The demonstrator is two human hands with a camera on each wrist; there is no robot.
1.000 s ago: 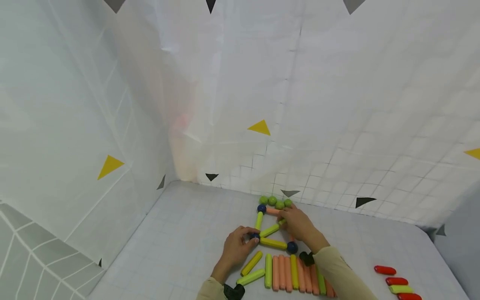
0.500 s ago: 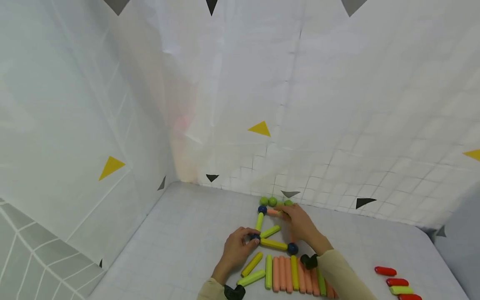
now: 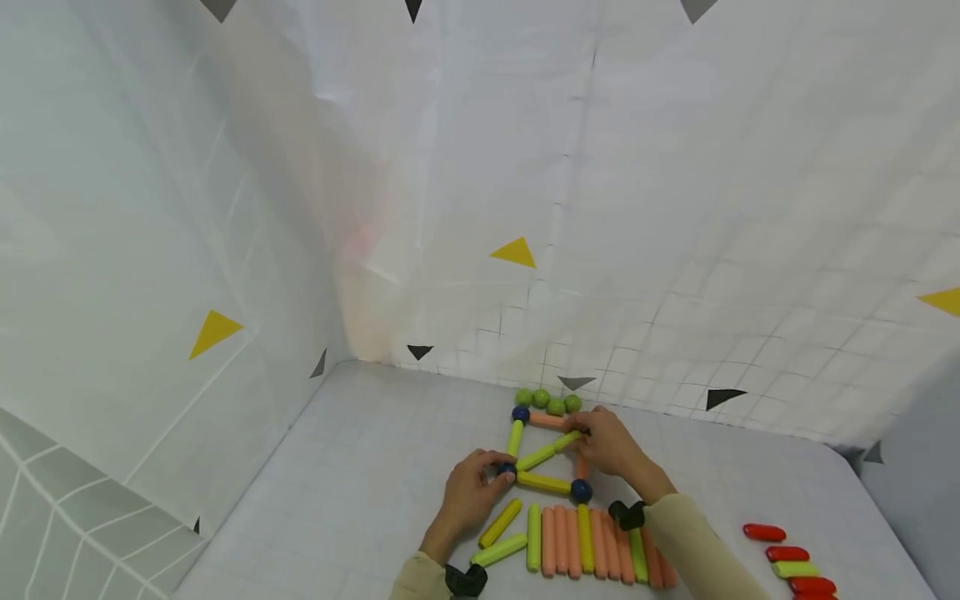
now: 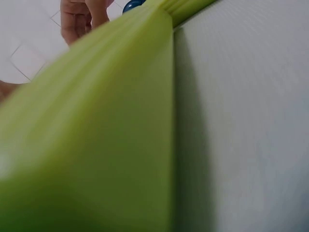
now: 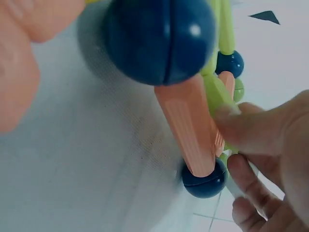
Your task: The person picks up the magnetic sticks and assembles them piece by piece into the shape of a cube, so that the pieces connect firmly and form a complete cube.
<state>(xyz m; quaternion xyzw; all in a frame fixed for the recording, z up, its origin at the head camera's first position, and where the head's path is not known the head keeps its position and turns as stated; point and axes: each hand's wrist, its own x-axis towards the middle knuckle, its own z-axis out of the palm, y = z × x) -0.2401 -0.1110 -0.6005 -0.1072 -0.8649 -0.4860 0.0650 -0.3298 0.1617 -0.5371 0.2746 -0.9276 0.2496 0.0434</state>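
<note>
A four-sided frame of sticks and dark blue balls lies on the table. My left hand (image 3: 467, 493) grips the blue ball (image 3: 507, 471) at its near left corner, where lime-green and yellow sticks meet. From that ball a lime-green stick (image 3: 536, 458) points diagonally inward. My right hand (image 3: 611, 446) pinches another lime-green stick (image 3: 567, 441), lined up end to end with it. That hand hides the far right corner in the head view; the right wrist view shows a blue ball (image 5: 205, 179) there, on an orange stick (image 5: 188, 125). A large green stick (image 4: 111, 130) blocks most of the left wrist view.
Several green balls (image 3: 555, 406) sit behind the frame. A row of orange, yellow and green sticks (image 3: 573, 542) lies in front, with a loose yellow stick (image 3: 500, 523) and lime-green stick (image 3: 498, 551) to its left. Red pieces (image 3: 765, 532) lie far right. A white wall (image 3: 450, 250) rises behind.
My right hand lifted its lime-green stick away toward the far side, then brought it back against the diagonal stick's end. My left hand stays on the ball.
</note>
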